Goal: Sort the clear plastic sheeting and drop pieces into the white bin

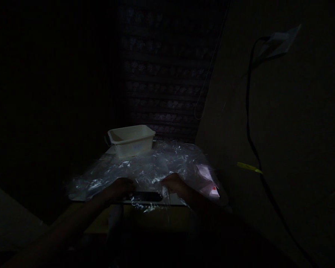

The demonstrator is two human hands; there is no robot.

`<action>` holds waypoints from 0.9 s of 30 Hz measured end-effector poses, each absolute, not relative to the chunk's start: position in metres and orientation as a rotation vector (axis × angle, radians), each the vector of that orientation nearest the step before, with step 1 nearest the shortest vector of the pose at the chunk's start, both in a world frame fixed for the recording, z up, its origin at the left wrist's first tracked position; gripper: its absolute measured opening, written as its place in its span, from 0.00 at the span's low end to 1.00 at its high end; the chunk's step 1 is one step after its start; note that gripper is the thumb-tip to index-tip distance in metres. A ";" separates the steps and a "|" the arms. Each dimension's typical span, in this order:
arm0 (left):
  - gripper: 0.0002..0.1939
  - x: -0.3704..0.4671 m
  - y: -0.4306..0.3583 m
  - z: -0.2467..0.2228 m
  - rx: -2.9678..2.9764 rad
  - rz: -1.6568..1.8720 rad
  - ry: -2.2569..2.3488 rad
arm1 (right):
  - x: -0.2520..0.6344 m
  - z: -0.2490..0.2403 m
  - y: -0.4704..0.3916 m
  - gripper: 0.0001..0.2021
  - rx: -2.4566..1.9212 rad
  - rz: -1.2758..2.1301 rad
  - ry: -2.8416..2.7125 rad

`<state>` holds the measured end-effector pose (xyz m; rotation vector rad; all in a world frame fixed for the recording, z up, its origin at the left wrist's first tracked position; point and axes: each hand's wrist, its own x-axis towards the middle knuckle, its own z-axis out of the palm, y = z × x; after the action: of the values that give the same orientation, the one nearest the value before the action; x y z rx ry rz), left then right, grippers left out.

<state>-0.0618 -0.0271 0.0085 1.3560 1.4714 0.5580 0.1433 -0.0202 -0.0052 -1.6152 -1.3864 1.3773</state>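
Note:
Clear crinkled plastic film spreads over most of the table in a very dark scene. My left hand is closed at the near part of the film, its fingers curled around a bit of it. Across from it, my right hand pinches the same film. A dark oblong object lies at the near table edge between and just below my hands, with some film hanging beside it. Fine finger detail is lost in the gloom.
A cream plastic tub stands at the table's back left. Pinkish-white packaging lies at the right. A black cable with a yellow tag hangs along the right wall from a socket. A patterned blind hangs behind.

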 end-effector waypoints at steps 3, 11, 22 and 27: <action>0.09 -0.057 -0.030 0.009 1.342 0.564 1.402 | 0.146 -0.009 -0.017 0.07 -1.486 1.483 -1.384; 0.13 -0.040 -0.019 0.039 1.104 0.987 1.237 | 0.152 0.017 0.000 0.07 -1.110 1.479 -1.252; 0.09 -0.017 0.009 0.039 1.011 1.087 1.034 | 0.150 0.029 0.015 0.08 -1.040 1.487 -1.087; 0.08 -0.016 0.016 0.020 0.864 0.991 1.138 | 0.152 0.015 0.021 0.03 -1.200 1.545 -1.074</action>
<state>-0.0156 0.0159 0.0196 0.8645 1.1384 0.9913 0.1516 0.0210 0.0155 -1.1999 -1.0735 1.5454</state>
